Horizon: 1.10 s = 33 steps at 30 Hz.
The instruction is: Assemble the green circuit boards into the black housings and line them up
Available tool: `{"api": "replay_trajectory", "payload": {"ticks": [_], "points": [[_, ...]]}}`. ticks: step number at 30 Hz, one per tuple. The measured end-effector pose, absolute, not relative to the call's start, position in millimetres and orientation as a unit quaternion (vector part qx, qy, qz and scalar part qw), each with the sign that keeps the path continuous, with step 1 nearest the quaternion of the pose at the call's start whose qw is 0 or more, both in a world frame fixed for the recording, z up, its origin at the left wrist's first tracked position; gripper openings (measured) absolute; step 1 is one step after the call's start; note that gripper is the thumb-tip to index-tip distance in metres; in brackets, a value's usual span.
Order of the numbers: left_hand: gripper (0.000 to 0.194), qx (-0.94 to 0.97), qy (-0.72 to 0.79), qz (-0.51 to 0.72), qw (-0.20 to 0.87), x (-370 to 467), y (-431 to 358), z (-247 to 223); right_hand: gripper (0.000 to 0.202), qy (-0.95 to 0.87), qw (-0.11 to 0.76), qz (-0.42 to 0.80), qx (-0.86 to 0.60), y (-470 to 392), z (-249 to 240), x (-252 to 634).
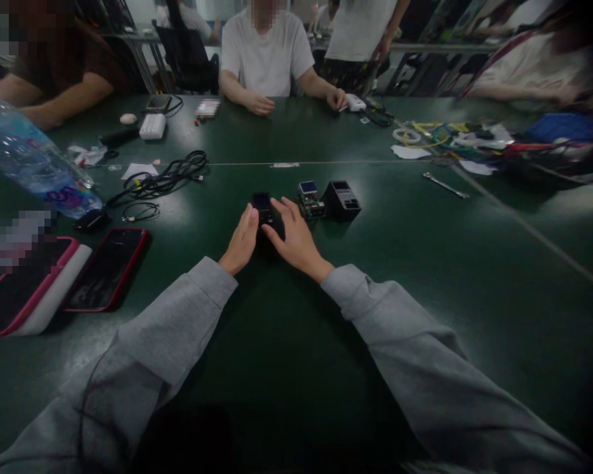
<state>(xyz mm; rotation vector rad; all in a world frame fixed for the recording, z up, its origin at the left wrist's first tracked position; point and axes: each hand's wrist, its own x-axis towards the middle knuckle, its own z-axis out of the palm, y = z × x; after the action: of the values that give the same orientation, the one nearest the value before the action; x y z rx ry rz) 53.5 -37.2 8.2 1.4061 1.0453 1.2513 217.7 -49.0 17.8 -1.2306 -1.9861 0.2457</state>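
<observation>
A small black box-shaped device with a dark screen [261,201] stands on the green table between my hands. My left hand [241,242] is at its left side, fingers stretched out and held upright. On the other side my right hand [296,238] has its thumb and fingers spread, close by the device; whether it touches cannot be made out. Just beyond my right hand sits a bare circuit board with a small screen [310,201]. Beside that board is another black box with a grey front [343,199].
To the left lie a red-edged phone [106,270], a tilted water bottle [39,158] and coiled black cables [170,174]. A wrench [445,185] lies right, before a pile of wires [518,148]. Across the table [296,368] sits a person in a white shirt [264,56]; others are nearby.
</observation>
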Motion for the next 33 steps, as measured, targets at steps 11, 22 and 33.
{"api": "replay_trajectory", "payload": {"ticks": [11, 22, 33], "points": [[0.055, 0.627, 0.423, 0.492, 0.430, 61, -47, 12, 0.070, -0.763, 0.377, 0.124, -0.510, -54, 13, 199], [0.050, 0.493, 0.409, 0.569, 0.516, 56, -39, 15, 0.062, -0.752, 0.440, 0.174, -0.459, -51, 17, 208], [0.033, 0.383, 0.376, 0.534, 0.653, 30, -24, 31, 0.060, -0.726, 0.466, 0.235, -0.448, -48, 22, 210]]}}
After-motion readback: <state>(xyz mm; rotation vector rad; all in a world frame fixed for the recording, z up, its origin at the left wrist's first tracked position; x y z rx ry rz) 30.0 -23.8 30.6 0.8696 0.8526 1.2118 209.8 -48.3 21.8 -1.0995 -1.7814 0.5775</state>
